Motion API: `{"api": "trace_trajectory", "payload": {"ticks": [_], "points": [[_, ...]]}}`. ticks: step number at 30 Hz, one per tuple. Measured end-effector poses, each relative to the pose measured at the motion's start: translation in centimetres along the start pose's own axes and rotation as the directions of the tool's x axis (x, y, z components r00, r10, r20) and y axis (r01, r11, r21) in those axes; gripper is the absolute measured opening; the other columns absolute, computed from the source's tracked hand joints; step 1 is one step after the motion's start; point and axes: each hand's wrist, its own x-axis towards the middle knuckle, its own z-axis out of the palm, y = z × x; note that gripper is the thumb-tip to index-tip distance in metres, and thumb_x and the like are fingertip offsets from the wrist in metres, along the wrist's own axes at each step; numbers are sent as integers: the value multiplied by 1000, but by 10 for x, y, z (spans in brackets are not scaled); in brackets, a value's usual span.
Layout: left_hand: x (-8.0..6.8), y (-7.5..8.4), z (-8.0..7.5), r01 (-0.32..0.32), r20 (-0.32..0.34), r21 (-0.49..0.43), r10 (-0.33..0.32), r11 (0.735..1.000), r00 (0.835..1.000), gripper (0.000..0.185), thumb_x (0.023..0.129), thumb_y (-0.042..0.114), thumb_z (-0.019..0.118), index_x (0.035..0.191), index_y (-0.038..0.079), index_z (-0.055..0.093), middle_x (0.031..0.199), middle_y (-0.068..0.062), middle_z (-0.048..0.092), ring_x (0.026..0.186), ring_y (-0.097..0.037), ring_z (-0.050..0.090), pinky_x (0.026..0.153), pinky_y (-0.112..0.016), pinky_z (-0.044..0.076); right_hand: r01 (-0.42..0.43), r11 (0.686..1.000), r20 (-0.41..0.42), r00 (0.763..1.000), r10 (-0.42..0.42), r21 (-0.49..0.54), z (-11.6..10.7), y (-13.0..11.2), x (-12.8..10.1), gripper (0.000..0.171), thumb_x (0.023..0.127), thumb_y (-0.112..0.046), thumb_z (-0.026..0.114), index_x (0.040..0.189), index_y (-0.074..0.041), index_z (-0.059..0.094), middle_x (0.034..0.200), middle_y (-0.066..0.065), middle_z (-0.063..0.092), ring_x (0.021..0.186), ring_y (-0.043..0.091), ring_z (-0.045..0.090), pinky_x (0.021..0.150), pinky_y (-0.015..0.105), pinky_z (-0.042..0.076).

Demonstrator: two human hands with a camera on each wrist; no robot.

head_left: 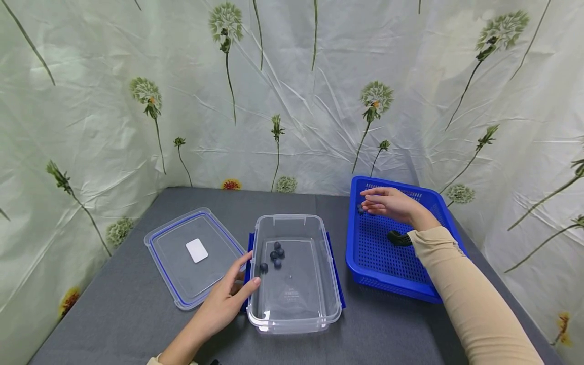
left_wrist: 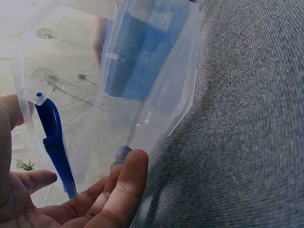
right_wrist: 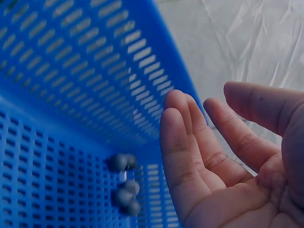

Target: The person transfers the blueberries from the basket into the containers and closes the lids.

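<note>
A clear plastic container (head_left: 294,319) with blue side clasps stands at the table's middle, with several dark blueberries (head_left: 275,257) inside. My left hand (head_left: 228,299) rests against its left wall with straight fingers (left_wrist: 124,190), holding nothing. A blue perforated basket (head_left: 378,253) stands to the right. My right hand (head_left: 388,204) hovers open over the basket's far left corner, fingers (right_wrist: 183,156) relaxed, just above several blueberries (right_wrist: 124,183) lying in that corner. A dark object (head_left: 399,238) lies on the basket floor beside my right wrist.
The container's clear lid (head_left: 193,256) with a blue seal lies flat to the left of the container. A grey cloth (head_left: 137,314) covers the table. Flower-printed sheeting (head_left: 292,101) closes off the back and both sides.
</note>
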Motion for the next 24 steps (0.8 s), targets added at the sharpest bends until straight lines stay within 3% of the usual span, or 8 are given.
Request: {"api": "trace_trajectory", "payload": {"ticks": [5, 12, 24], "points": [[0, 0, 0, -1, 1, -2, 1, 1000, 1000, 66, 105, 38, 70, 164, 39, 41, 132, -14, 72, 106, -20, 76, 91, -45, 60, -50, 999, -41, 998, 50, -6, -9, 9, 2, 57, 116, -14, 47, 161, 15, 27, 108, -5, 71, 102, 4, 72, 99, 26, 58], [0, -1, 1, 1, -3, -16, -1, 1000, 1000, 65, 105, 36, 70, 163, 38, 42, 131, -14, 72, 105, -20, 76, 89, -42, 60, -158, 986, -98, 983, 153, -50, -16, 24, 6, 57, 116, -13, 45, 161, 15, 27, 125, 11, 68, 100, 4, 70, 95, 24, 59], [0, -1, 0, -8, -3, -15, 8, 1000, 1000, 65, 105, 36, 70, 164, 37, 42, 130, -13, 73, 105, -18, 76, 89, -40, 59, -227, 974, -86, 971, 224, -25, -16, 32, 13, 57, 115, -10, 43, 162, 16, 22, 110, 6, 68, 92, 5, 72, 86, 20, 59]]}}
